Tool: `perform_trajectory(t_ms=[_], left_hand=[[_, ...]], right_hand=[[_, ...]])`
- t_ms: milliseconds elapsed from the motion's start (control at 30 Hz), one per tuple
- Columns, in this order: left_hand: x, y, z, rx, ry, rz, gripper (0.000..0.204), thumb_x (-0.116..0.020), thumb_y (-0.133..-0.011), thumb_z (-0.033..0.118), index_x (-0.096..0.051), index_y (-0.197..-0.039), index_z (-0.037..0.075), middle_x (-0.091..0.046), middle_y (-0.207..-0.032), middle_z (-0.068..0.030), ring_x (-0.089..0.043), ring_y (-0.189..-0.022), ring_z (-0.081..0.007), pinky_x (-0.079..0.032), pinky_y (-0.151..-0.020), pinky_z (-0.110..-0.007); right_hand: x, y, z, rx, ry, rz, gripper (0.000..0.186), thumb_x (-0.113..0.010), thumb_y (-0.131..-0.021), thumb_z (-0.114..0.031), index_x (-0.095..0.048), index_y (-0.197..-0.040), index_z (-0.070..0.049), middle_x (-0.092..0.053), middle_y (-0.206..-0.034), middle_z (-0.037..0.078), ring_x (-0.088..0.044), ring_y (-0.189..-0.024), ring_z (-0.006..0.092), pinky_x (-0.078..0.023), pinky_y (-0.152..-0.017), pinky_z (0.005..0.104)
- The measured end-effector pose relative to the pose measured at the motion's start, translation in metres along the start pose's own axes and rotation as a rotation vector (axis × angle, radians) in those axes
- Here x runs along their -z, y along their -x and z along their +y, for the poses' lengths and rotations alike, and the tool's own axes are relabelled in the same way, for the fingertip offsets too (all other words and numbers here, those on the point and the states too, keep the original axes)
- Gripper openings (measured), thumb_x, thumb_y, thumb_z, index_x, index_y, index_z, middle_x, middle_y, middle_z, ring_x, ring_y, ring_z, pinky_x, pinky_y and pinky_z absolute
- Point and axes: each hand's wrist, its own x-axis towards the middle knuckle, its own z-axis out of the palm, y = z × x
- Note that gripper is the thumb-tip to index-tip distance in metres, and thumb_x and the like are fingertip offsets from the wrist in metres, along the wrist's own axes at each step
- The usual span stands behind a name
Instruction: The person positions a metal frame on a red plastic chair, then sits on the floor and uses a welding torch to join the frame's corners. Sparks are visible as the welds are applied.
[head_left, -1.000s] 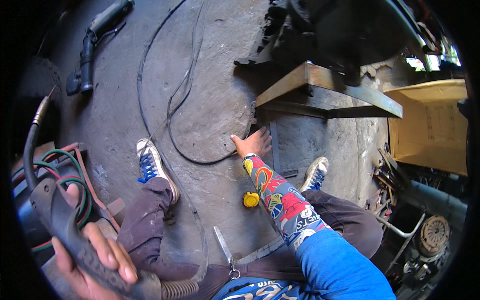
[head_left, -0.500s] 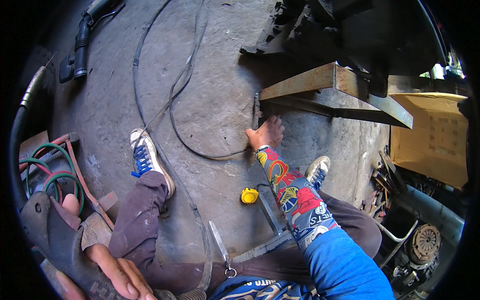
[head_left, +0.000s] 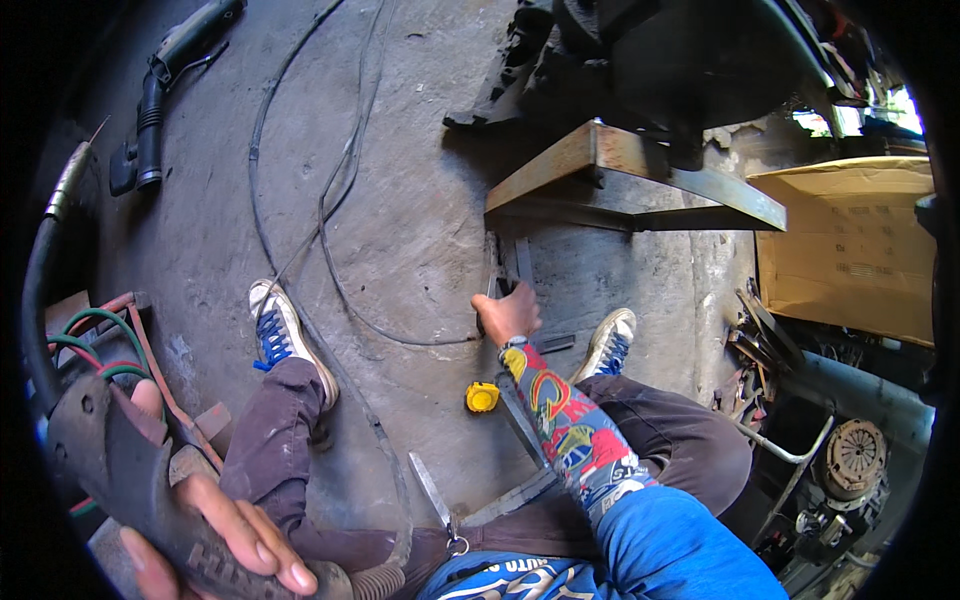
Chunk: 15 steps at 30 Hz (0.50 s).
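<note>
My left hand point(head_left: 230, 540) is closed round the black handle of a welding torch point(head_left: 115, 445), whose metal nozzle point(head_left: 70, 180) points up along the left edge. My right hand point(head_left: 508, 312), under a patterned sleeve, is gripping a dark, narrow piece point(head_left: 491, 260) on the floor, probably metal, below a rusty angle-iron frame point(head_left: 545, 170); its exact shape is partly hidden by the fingers. A yellow tape measure point(head_left: 482, 397) lies below that hand, beside a flat steel bar point(head_left: 515, 410). A narrow metal strip on a ring point(head_left: 428, 485) lies between my legs.
Cables point(head_left: 328, 250) loop over the concrete floor point(head_left: 400, 150). A black torch-like tool point(head_left: 150, 120) lies top left, coloured hoses on a red cart point(head_left: 130, 340) at left, a dark bulky object point(head_left: 680, 60) above the frame, a cardboard box point(head_left: 845, 240) and metal parts point(head_left: 850, 455) at right.
My right hand has moved down slightly and grips the dark piece, where one second ago its fingers were spread. The view has shifted, and my left hand still holds the torch.
</note>
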Motion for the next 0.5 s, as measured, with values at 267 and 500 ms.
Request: perform_trajectory(t_ms=[267, 500], left_hand=[[-0.049, 0.001, -0.039, -0.487, 0.084, 0.285, 0.070, -0.031, -0.110, 0.042, -0.013, -0.160, -0.004, -0.055, -0.066, -0.0079, -0.059, -0.043, -0.0154, -0.057, -0.040, -0.028], [-0.067, 0.012, -0.036, -0.352, -0.030, 0.185, 0.075, -0.041, -0.102, 0.053, -0.033, -0.155, 0.000, -0.053, -0.066, -0.0034, -0.053, -0.048, -0.0130, -0.050, -0.047, -0.027]], right_hand=[[0.071, 0.075, 0.025, 0.021, -1.477, -0.764, 0.061, -0.057, -0.083, -0.022, -0.052, -0.141, -0.002, -0.062, -0.136, 0.019, -0.064, -0.122, 0.0343, -0.053, -0.103, 0.0460], [0.165, 0.106, -0.025, 0.310, -1.859, -1.134, 0.068, -0.050, -0.086, -0.022, -0.042, -0.143, 0.013, -0.050, -0.147, 0.030, -0.051, -0.136, 0.0450, -0.032, -0.123, 0.0543]])
